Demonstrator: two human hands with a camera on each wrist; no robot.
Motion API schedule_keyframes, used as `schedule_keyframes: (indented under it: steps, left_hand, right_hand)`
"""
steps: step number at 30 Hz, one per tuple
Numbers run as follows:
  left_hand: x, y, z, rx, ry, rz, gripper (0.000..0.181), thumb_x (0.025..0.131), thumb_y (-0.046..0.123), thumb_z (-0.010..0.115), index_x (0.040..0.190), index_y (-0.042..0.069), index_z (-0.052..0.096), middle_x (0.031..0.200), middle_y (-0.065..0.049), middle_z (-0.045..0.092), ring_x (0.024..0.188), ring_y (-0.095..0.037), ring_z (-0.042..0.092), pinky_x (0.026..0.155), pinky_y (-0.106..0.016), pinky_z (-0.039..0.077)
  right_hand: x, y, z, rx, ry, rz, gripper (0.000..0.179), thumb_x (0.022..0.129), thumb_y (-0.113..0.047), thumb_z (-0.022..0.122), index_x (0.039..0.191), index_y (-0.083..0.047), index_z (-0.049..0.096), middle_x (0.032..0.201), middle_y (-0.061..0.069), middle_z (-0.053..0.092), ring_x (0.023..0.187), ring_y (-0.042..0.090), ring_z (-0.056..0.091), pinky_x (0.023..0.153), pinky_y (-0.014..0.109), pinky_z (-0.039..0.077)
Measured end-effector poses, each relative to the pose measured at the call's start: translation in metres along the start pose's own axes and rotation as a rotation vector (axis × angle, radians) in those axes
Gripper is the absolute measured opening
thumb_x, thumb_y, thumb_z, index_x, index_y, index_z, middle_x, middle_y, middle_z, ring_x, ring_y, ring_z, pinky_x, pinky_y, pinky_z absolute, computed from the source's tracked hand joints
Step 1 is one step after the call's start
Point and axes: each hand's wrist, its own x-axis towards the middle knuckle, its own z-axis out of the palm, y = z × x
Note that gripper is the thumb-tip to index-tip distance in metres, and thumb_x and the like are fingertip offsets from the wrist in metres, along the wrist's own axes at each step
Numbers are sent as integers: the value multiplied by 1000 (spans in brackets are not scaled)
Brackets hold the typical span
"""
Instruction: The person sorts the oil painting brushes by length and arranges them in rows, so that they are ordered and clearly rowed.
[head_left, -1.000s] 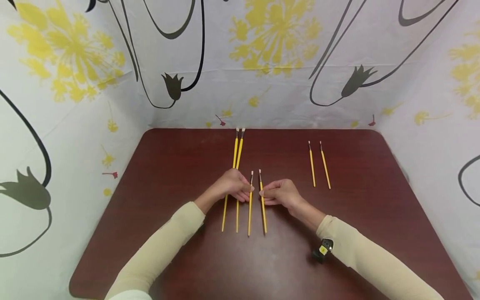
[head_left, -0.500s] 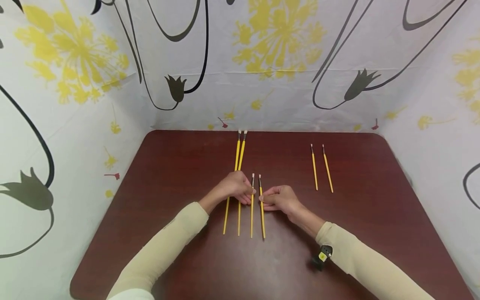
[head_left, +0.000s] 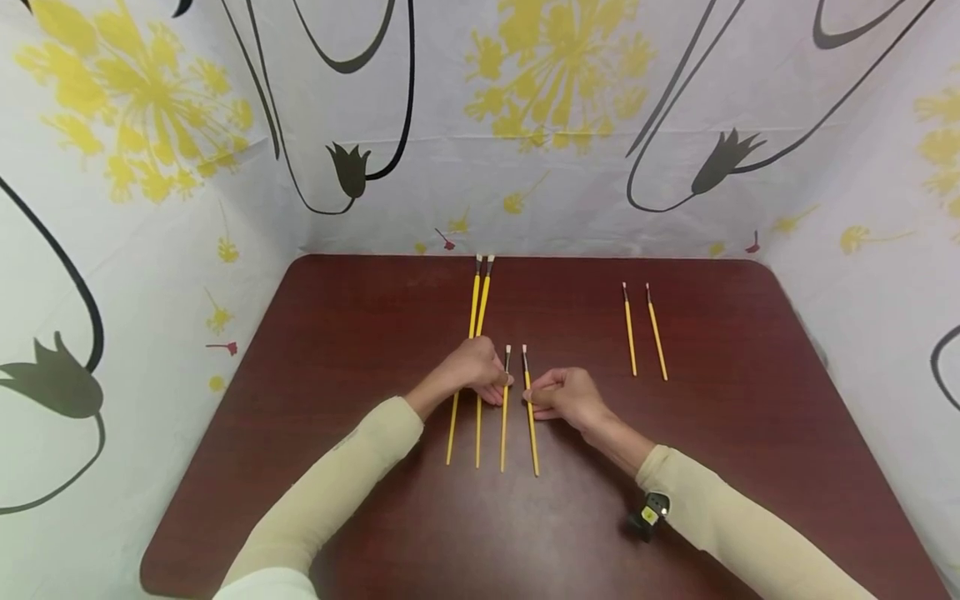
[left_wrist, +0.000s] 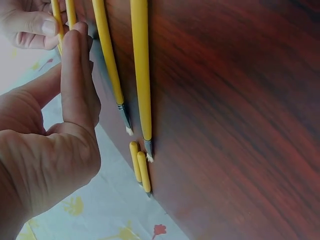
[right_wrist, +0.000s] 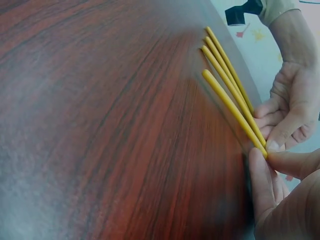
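Observation:
In the head view my left hand [head_left: 474, 367] pinches a thin yellow-handled paintbrush [head_left: 504, 433] between thumb and fingers. My right hand [head_left: 572, 396] pinches a similar paintbrush [head_left: 533, 437] just to the right of it. Both point their pale bristles away from me, with a narrow gap between them. Two longer flat paintbrushes [head_left: 483, 304] lie side by side under my left hand, which hides their middle parts. Their bristles reach the far table edge. From the right wrist view, the handle [right_wrist: 232, 110] in my right fingers slants close over the wood.
Two smaller yellow paintbrushes [head_left: 629, 337] lie at the back right of the dark red-brown table [head_left: 360, 308]. Patterned cloth [head_left: 555, 200] hangs behind the table and at both sides. A black device [head_left: 649, 510] sits at my right sleeve.
The near end of the paintbrush in my right hand has swung slightly left, then back right. My left hand has stayed almost in place; the head view has shifted a little.

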Motion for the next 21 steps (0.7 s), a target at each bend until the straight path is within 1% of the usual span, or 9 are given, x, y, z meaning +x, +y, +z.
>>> schedule_keyframes:
  steps: [5, 10, 13, 17, 21]
  left_hand:
    - [1, 5, -1, 50, 6, -6, 18, 97, 7, 75, 87, -7, 71, 74, -20, 77, 68, -29, 80, 67, -40, 70]
    - [5, 8, 0, 101, 7, -3, 19, 96, 7, 75, 85, -9, 72, 70, -18, 77, 64, -26, 79, 64, -38, 69]
    - [7, 8, 0, 139, 11, -6, 20, 96, 7, 76, 83, -8, 73, 69, -17, 77, 63, -25, 79, 62, -37, 69]
    - [9, 9, 1, 187, 23, -5, 22, 95, 9, 78, 80, -6, 72, 68, -14, 77, 61, -24, 78, 60, -35, 68]
    - [11, 9, 2, 216, 28, -4, 24, 96, 10, 77, 77, -4, 72, 67, -13, 77, 61, -23, 78, 59, -34, 68]
  right_hand:
    - [1, -2, -1, -28, 8, 13, 19, 91, -2, 78, 103, 10, 69, 92, 16, 81, 72, 15, 76, 72, 34, 70]
    - [0, -3, -3, -68, 29, 55, 22, 89, -6, 83, 101, 8, 71, 85, 13, 80, 70, 15, 77, 69, 34, 70]
    - [-1, -4, -3, -69, 28, 80, 22, 89, -6, 83, 101, 8, 71, 83, 10, 79, 70, 15, 76, 69, 34, 70]
    - [-1, -6, -3, -64, 29, 103, 21, 90, -6, 82, 101, 8, 70, 84, 11, 80, 70, 15, 77, 69, 34, 70]
    - [1, -7, -2, -80, 41, 115, 20, 90, -6, 81, 101, 7, 70, 85, 13, 81, 70, 16, 78, 68, 35, 70]
